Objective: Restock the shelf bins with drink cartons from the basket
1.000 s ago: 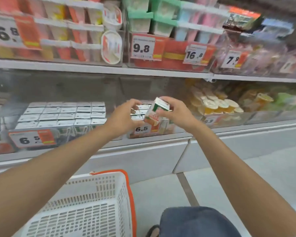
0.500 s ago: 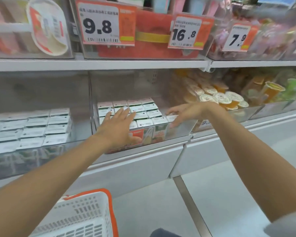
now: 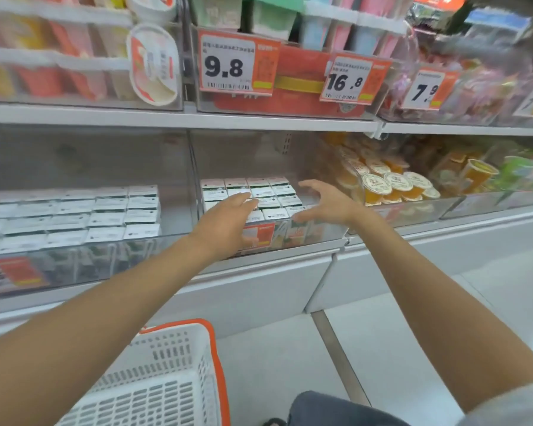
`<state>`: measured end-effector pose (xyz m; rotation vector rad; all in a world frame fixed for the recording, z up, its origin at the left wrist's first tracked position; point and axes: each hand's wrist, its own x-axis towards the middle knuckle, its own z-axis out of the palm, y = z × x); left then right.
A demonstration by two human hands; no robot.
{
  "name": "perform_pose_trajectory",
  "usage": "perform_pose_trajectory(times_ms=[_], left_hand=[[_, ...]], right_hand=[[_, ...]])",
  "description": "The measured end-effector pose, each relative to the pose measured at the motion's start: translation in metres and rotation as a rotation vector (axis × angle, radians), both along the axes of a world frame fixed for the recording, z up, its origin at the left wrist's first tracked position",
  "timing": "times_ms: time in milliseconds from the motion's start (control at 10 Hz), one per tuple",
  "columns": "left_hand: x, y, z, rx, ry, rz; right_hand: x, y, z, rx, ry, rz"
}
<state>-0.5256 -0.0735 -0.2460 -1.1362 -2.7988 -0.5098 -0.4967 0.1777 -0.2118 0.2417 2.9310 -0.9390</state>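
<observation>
Several white-topped drink cartons [image 3: 260,192] fill the clear middle bin [image 3: 330,233] on the lower shelf. My left hand [image 3: 225,222] hovers over the bin's front left with straight fingers and holds nothing. My right hand [image 3: 323,204] is spread over the bin's right side, fingers relaxed and empty. The white basket with an orange rim [image 3: 173,373] stands on the floor below my left arm; the part of its inside that shows holds no cartons.
A second clear bin of white-topped cartons [image 3: 83,216] sits to the left. Orange jelly cups [image 3: 391,186] fill the bin to the right. The upper shelf [image 3: 179,116] carries price tags 9.8, 16.8 and 7.9. My knee [image 3: 336,410] shows at the bottom edge.
One second ago both hands held a carton in front of the bin. The carton now stands in the bin and both hands are empty and open above it; my right hand has lifted slightly.
</observation>
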Motion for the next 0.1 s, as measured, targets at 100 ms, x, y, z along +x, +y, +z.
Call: perform_pose_trajectory(times_ms=[100], left_hand=[[0.0176, -0.0267, 0.0126, 0.111, 0.109, 0.075]], right_hand=[[0.019, -0.0409, -0.0059, -0.006, 0.289, -0.073]])
